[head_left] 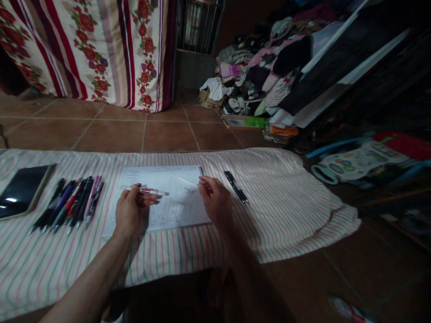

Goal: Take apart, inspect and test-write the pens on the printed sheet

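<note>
Over a spiral notebook [168,211] with writing on its page, my left hand [129,208] grips a white pen [148,191] with red parts, held roughly level. My right hand [216,197] pinches a thin whitish stick [187,181] that looks like a pen refill, its free end pointing left towards the pen. The two held pieces are apart. Just right of that hand, two dark pens [236,187] lie side by side on the striped cloth [279,202]. A row of several pens [72,204] in black, purple, red and pink lies left of the notebook.
A tablet or large phone [25,188] with a dark screen lies at the table's left. Beyond the table are a tiled floor [168,132] and a floral curtain [114,54]. Clothes and shoes [256,76] are heaped at the back right, near a colourful child's item [363,159].
</note>
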Motion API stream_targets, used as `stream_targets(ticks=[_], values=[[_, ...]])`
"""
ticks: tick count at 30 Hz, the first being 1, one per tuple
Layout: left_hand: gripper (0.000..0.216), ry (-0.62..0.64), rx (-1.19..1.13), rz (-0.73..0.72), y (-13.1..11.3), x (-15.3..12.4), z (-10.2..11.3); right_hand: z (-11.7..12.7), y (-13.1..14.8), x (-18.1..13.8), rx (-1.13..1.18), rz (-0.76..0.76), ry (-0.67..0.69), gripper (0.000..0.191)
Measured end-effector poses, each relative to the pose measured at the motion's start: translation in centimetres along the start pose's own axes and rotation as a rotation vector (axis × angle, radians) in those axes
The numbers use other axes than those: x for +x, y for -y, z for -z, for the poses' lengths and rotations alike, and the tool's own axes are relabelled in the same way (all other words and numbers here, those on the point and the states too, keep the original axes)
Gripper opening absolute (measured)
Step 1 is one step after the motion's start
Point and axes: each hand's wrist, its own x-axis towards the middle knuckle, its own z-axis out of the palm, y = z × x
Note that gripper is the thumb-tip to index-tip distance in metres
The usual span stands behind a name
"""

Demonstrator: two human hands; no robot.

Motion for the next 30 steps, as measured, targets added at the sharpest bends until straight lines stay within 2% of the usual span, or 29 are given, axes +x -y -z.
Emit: stream_targets(ticks=[6,15,17,20,23,30], values=[[0.007,0.000,0.007,0.009,0.3,-0.2,-0.3,1.2,-1.5,0.8,-0.058,-0.104,0.001,0.020],[0.018,0.020,-0.052,0.042,-0.2,0.3,-0.4,0.9,-2.2,0.4,-0.074,-0.134,0.108,0.022],[0.019,0.009,-0.097,0.101,-0.4,0.3,-0.5,0.9,-2.2,0.4,-0.076,-0.136,0.103,0.022],[0.023,-0.005,-0.215,0.270,-0.8,0.3,-0.7,0.8,-2.4,0.4,-0.093,-0.148,0.111,0.021],[0.024,0.022,-0.323,0.384,-1.0,0.1,-0.8,0.6,-2.7,0.3,-0.105,-0.149,0.138,0.021],[0.025,0.110,-0.464,0.415,-1.1,0.3,-0.4,-0.2,-3.3,0.2,-0.117,-0.143,0.211,0.021]])
